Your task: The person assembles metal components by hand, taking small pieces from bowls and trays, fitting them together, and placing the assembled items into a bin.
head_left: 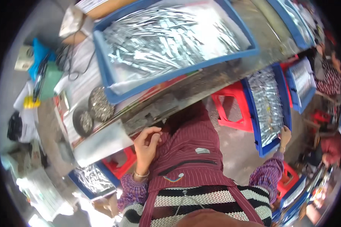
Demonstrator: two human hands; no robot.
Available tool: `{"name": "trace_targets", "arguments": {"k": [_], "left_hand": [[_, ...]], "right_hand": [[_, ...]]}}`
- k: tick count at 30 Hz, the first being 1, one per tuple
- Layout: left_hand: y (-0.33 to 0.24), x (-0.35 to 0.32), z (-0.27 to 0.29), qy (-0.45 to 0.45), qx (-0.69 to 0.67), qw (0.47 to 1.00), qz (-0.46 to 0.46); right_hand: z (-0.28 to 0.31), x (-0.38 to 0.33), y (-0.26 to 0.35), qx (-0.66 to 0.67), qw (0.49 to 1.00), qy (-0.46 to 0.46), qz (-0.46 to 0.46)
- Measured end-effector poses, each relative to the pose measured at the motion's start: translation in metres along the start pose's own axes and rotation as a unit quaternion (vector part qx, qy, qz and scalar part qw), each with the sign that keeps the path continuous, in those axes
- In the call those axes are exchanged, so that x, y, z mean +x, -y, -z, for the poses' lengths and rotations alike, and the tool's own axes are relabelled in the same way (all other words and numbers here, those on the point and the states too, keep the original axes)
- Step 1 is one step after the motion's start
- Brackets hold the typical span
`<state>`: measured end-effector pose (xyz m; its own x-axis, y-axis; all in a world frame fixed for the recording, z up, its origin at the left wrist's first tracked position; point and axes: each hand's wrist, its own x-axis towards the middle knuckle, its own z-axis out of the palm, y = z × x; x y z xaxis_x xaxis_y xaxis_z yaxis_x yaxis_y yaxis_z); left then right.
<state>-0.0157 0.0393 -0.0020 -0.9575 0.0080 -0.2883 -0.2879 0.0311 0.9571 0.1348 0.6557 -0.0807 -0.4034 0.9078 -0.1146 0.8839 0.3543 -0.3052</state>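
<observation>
My left hand [144, 148] hovers by the front edge of the workbench [155, 109]. Its fingers are loosely curled, with a gap between thumb and forefinger, and I see nothing in it. Out to the right, my right hand [285, 137] reaches over the near end of a long blue tray [256, 130] filled with thin silvery metal pieces [267, 102]. Its fingertips are at the pieces beside the tray's rim, too small and blurred to show a grip. On the bench, a larger blue tray [104, 81] holds a loose heap of flat shiny metal strips [159, 41].
Two round dishes of small metal parts [101, 104] [83, 122] sit at the bench's left. A red stool [236, 108] stands beside the long tray. Another blue tray of strips [93, 181] lies lower left. Other people [331, 149] are at the far right.
</observation>
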Motion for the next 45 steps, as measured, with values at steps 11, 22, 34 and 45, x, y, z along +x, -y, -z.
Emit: {"name": "trace_targets", "arguments": {"k": [11,22,34,45], "left_hand": [[-0.015,0.006,0.078,-0.176,0.131,0.972,-0.078],[-0.014,0.034,0.181,-0.314,0.241,0.901,-0.175],[-0.026,0.048,0.178,-0.293,0.429,0.837,-0.172],[-0.03,0.047,0.176,-0.328,0.414,0.832,-0.168]], "right_hand": [[0.029,-0.152,0.386,0.266,0.808,0.203,0.485],[-0.064,-0.187,0.515,-0.022,0.733,0.128,0.668],[-0.053,-0.191,0.511,0.141,0.779,0.219,0.571],[-0.016,-0.218,0.478,0.444,0.724,0.349,0.396]]}}
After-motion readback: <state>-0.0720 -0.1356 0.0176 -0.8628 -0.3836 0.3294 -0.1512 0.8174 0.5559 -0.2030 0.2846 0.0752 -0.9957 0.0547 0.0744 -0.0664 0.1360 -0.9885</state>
